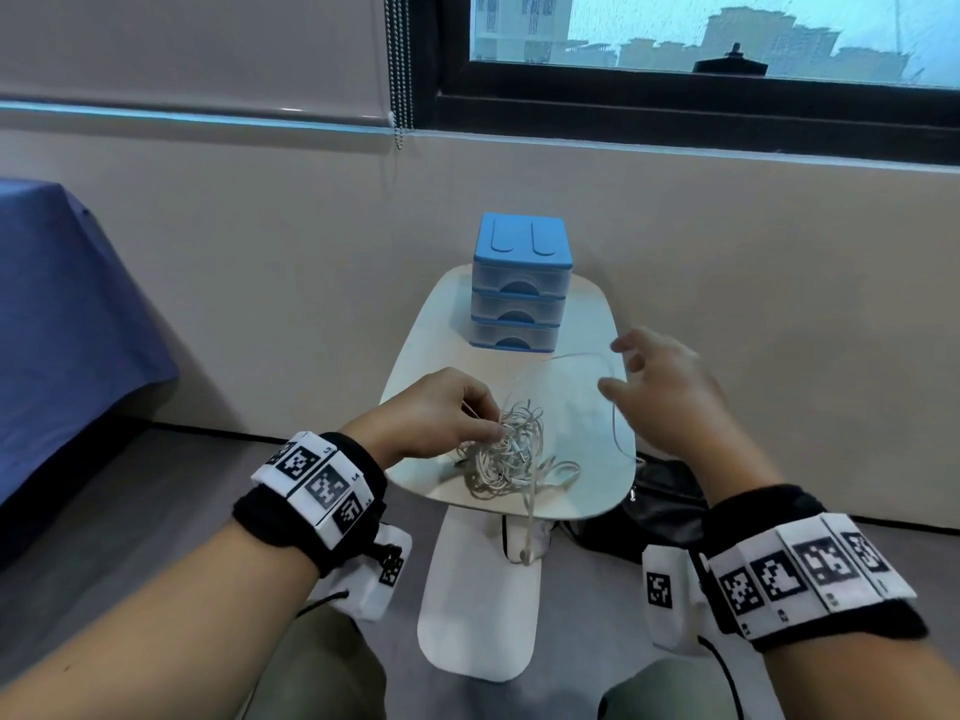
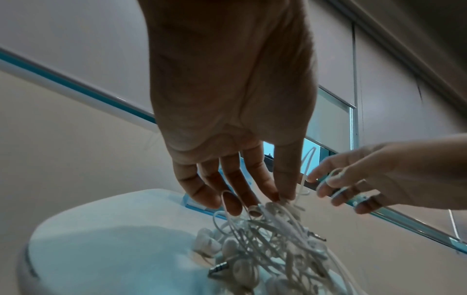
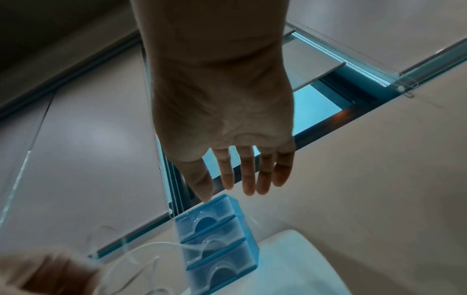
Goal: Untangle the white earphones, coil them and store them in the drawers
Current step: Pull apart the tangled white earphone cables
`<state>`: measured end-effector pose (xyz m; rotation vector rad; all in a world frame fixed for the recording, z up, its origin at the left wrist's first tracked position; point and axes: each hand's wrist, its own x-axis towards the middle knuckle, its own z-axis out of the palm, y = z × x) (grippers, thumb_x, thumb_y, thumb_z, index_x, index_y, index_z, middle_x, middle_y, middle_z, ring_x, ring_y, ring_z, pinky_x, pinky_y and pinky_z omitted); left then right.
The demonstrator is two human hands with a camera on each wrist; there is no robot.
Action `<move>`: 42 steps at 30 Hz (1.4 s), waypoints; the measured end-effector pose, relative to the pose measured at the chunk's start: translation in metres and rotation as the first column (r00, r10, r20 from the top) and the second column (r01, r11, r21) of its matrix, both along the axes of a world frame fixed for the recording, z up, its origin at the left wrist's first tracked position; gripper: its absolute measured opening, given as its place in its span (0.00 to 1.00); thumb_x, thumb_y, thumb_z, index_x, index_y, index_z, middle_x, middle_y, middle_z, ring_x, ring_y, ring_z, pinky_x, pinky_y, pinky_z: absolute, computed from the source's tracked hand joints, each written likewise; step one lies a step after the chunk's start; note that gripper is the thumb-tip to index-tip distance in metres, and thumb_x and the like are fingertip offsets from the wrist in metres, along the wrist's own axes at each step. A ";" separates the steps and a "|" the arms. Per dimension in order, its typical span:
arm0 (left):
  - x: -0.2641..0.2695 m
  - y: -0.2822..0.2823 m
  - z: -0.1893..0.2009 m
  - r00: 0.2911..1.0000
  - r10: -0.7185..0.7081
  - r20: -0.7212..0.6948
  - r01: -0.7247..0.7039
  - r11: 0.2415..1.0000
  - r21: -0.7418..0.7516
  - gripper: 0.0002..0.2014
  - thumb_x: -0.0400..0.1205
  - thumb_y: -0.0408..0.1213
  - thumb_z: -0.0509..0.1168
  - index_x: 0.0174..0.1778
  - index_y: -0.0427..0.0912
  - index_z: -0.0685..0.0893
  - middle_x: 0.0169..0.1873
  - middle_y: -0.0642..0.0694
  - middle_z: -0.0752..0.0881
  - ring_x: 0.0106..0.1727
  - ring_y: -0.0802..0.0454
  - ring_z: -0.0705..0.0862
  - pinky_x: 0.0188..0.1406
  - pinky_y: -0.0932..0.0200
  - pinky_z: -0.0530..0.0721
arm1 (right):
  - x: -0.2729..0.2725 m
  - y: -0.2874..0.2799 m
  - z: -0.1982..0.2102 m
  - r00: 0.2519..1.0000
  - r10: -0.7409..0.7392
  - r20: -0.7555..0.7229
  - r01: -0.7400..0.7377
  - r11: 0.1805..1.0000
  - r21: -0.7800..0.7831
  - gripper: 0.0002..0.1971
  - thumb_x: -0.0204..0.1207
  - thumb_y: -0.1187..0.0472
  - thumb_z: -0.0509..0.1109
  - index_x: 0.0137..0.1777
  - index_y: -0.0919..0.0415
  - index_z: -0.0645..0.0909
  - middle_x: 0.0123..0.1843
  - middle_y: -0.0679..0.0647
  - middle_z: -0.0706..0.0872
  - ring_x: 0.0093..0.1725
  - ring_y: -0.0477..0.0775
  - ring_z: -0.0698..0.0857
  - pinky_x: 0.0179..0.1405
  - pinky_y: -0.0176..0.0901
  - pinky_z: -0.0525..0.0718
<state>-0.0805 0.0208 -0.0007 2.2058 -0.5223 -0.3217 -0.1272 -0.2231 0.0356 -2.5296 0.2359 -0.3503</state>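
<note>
step: untangling | white earphones (image 1: 506,449) heaped at table's (image 1: 582,491) 6 o'clock edge | left hand (image 1: 436,418) pinches strands | right hand (image 1: 660,387) spread, strand looped over fingers | tip: draw one strand slowly toward 3 o'clock, pin heap | drawers (image 1: 519,288) at 12, closed
</note>
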 end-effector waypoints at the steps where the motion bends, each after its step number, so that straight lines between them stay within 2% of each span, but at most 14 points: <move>1: 0.000 -0.001 0.000 1.000 0.002 0.008 -0.002 1.000 -0.002 0.04 0.80 0.38 0.79 0.41 0.44 0.91 0.40 0.48 0.93 0.41 0.56 0.89 0.51 0.53 0.86 | -0.001 0.005 -0.002 0.999 0.044 0.019 -0.045 0.999 0.027 0.20 0.77 0.55 0.76 0.69 0.50 0.81 0.63 0.53 0.83 0.58 0.54 0.83 0.59 0.46 0.80; 3: -0.001 -0.006 -0.001 1.000 -0.006 0.029 0.007 1.000 -0.010 0.05 0.79 0.39 0.79 0.40 0.46 0.91 0.38 0.50 0.93 0.40 0.56 0.89 0.47 0.55 0.86 | -0.006 0.019 -0.001 0.985 0.140 0.097 -0.151 0.982 0.114 0.22 0.77 0.57 0.77 0.71 0.49 0.82 0.63 0.52 0.82 0.58 0.53 0.83 0.63 0.49 0.81; 5: -0.001 -0.010 -0.001 0.999 -0.021 0.037 0.021 1.000 -0.019 0.05 0.79 0.39 0.80 0.39 0.47 0.91 0.37 0.51 0.92 0.40 0.55 0.89 0.46 0.55 0.85 | -0.008 0.031 0.001 0.961 0.243 0.135 -0.262 0.954 0.143 0.18 0.78 0.57 0.76 0.68 0.48 0.85 0.62 0.48 0.83 0.58 0.50 0.83 0.63 0.44 0.80; 9: -0.002 -0.010 0.000 0.999 0.003 0.047 -0.002 1.000 -0.029 0.05 0.77 0.40 0.80 0.40 0.46 0.92 0.39 0.47 0.93 0.48 0.46 0.92 0.55 0.42 0.89 | -0.004 0.051 0.002 0.918 0.396 0.026 -0.397 0.917 0.039 0.11 0.79 0.56 0.74 0.60 0.45 0.89 0.60 0.43 0.89 0.61 0.48 0.85 0.66 0.46 0.80; 13: -0.005 -0.009 0.003 0.996 -0.005 0.085 0.007 1.000 -0.016 0.07 0.77 0.42 0.81 0.38 0.45 0.92 0.37 0.47 0.93 0.47 0.45 0.91 0.53 0.44 0.88 | 0.003 0.052 -0.009 0.914 0.392 -0.104 -0.398 0.916 -0.055 0.03 0.78 0.55 0.76 0.45 0.45 0.89 0.46 0.43 0.91 0.52 0.51 0.87 0.61 0.55 0.85; 15: -0.004 -0.008 0.003 0.996 0.006 0.092 -0.004 1.000 -0.015 0.09 0.76 0.45 0.82 0.39 0.45 0.92 0.37 0.47 0.93 0.47 0.45 0.91 0.52 0.45 0.88 | 0.003 0.048 -0.013 0.919 0.375 -0.124 -0.387 0.918 -0.089 0.06 0.78 0.53 0.76 0.40 0.45 0.85 0.41 0.42 0.89 0.49 0.52 0.86 0.60 0.57 0.84; 20: -0.003 -0.010 0.003 0.979 0.038 0.198 -0.048 0.998 0.047 0.09 0.77 0.49 0.80 0.39 0.48 0.92 0.41 0.50 0.90 0.48 0.49 0.86 0.52 0.47 0.85 | 0.000 0.043 -0.020 0.922 0.358 -0.146 -0.381 0.907 -0.181 0.08 0.82 0.50 0.74 0.42 0.47 0.82 0.36 0.42 0.82 0.46 0.53 0.81 0.55 0.51 0.79; 24: -0.005 -0.014 0.009 0.990 0.043 0.137 -0.038 0.999 -0.037 0.07 0.81 0.43 0.78 0.41 0.44 0.91 0.40 0.46 0.91 0.43 0.53 0.87 0.50 0.50 0.85 | 0.001 0.040 -0.034 0.922 0.359 -0.144 -0.374 0.922 -0.097 0.06 0.79 0.54 0.75 0.42 0.51 0.85 0.40 0.48 0.85 0.42 0.55 0.86 0.47 0.50 0.87; 28: -0.010 -0.017 0.008 0.998 -0.019 0.053 0.022 0.998 -0.056 0.05 0.84 0.37 0.73 0.43 0.44 0.92 0.37 0.50 0.90 0.38 0.61 0.83 0.47 0.59 0.82 | 0.004 0.041 -0.047 0.927 0.355 -0.122 -0.358 0.934 -0.005 0.05 0.80 0.58 0.76 0.46 0.59 0.88 0.38 0.48 0.86 0.41 0.52 0.85 0.40 0.41 0.83; 31: -0.007 -0.016 0.003 0.998 -0.021 0.060 0.022 0.999 -0.024 0.08 0.82 0.32 0.72 0.41 0.49 0.92 0.36 0.48 0.91 0.37 0.56 0.83 0.43 0.53 0.83 | 0.006 0.039 -0.054 0.938 0.335 -0.085 -0.324 0.938 0.121 0.06 0.80 0.58 0.77 0.45 0.60 0.87 0.34 0.47 0.84 0.34 0.47 0.81 0.29 0.27 0.73; 34: -0.007 -0.015 0.000 0.998 -0.012 0.059 0.014 0.999 -0.037 0.08 0.79 0.29 0.73 0.41 0.48 0.92 0.32 0.53 0.89 0.35 0.57 0.83 0.38 0.55 0.82 | 0.007 0.040 -0.057 0.937 0.346 -0.059 -0.327 0.922 0.206 0.06 0.79 0.58 0.78 0.43 0.58 0.86 0.35 0.49 0.85 0.33 0.46 0.79 0.29 0.28 0.74; 38: -0.008 -0.019 0.003 0.997 0.021 0.073 -0.015 0.996 -0.087 0.06 0.76 0.30 0.78 0.41 0.45 0.90 0.36 0.45 0.91 0.34 0.58 0.84 0.38 0.62 0.80 | 0.009 0.040 -0.058 0.938 0.346 -0.037 -0.321 0.902 0.289 0.08 0.78 0.60 0.79 0.38 0.52 0.85 0.35 0.49 0.86 0.34 0.46 0.81 0.36 0.37 0.79; 40: -0.008 -0.020 0.005 0.997 0.030 0.073 -0.023 0.996 -0.089 0.07 0.76 0.30 0.79 0.44 0.43 0.88 0.37 0.45 0.89 0.31 0.61 0.83 0.34 0.66 0.78 | 0.010 0.040 -0.057 0.940 0.340 -0.030 -0.314 0.894 0.320 0.07 0.78 0.60 0.80 0.39 0.53 0.86 0.34 0.49 0.86 0.34 0.46 0.80 0.37 0.38 0.80; 42: -0.007 -0.021 0.007 0.998 0.035 0.058 -0.030 0.996 -0.085 0.09 0.77 0.30 0.79 0.47 0.43 0.86 0.38 0.46 0.90 0.30 0.61 0.82 0.32 0.64 0.78 | 0.011 0.038 -0.056 0.939 0.342 -0.026 -0.310 0.878 0.364 0.05 0.77 0.61 0.80 0.40 0.56 0.88 0.34 0.50 0.87 0.35 0.47 0.82 0.40 0.42 0.82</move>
